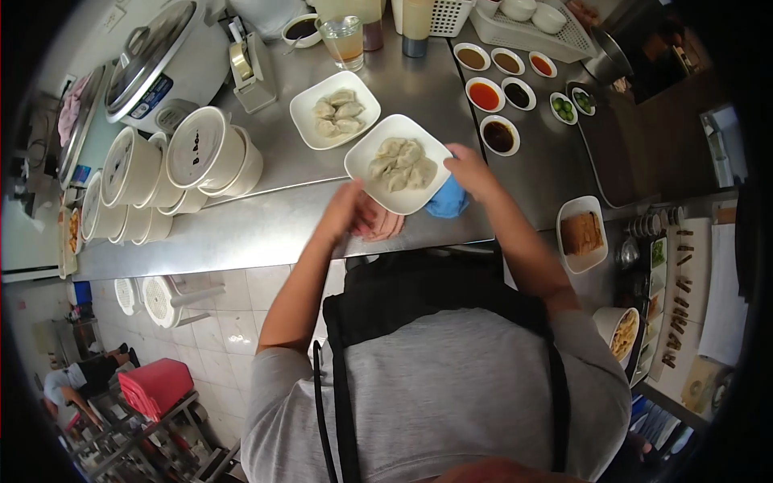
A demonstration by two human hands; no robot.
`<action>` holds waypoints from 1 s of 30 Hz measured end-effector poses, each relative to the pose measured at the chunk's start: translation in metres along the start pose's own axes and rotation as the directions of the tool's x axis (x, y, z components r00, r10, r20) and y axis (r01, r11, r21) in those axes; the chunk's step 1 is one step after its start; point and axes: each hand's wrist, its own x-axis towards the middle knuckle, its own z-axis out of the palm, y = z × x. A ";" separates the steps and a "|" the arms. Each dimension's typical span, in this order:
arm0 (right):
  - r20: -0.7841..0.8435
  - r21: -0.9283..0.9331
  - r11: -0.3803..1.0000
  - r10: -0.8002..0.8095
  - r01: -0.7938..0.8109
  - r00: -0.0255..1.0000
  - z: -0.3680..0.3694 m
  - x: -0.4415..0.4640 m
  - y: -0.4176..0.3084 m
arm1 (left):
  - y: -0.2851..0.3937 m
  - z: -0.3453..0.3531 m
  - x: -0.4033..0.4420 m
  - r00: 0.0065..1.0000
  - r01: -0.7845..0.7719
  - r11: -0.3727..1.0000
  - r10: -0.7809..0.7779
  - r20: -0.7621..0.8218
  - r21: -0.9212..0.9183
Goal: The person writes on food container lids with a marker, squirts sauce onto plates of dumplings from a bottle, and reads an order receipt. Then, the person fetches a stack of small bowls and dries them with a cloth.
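Observation:
My right hand grips the right corner of a square white plate that holds several pale dumplings. On the left, my left hand is at a pink cloth beside the plate's lower left edge; its fingers are blurred. A blue cloth lies partly beneath the plate's right side. Just behind, a second white plate with dumplings stands on the steel counter.
Lidded white tubs are stacked at the left, near a large cooker. Small sauce dishes stand at the back right. A glass and a tape dispenser are behind the plates. At far left below, a person bends over.

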 end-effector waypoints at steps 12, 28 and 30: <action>-0.502 0.182 0.946 -0.145 0.269 0.852 0.023 -0.018 -0.004 | 0.022 0.023 0.044 0.999 0.002 0.977 0.007 0.043 -0.215; -0.345 0.707 0.687 0.129 0.167 0.930 0.028 -0.017 -0.046 | 0.082 0.066 0.137 0.993 -0.103 0.859 0.115 -0.006 -0.502; -0.282 0.751 0.646 0.127 0.136 0.951 0.021 -0.018 -0.049 | 0.082 0.056 0.128 0.985 -0.143 0.866 0.172 0.015 -0.479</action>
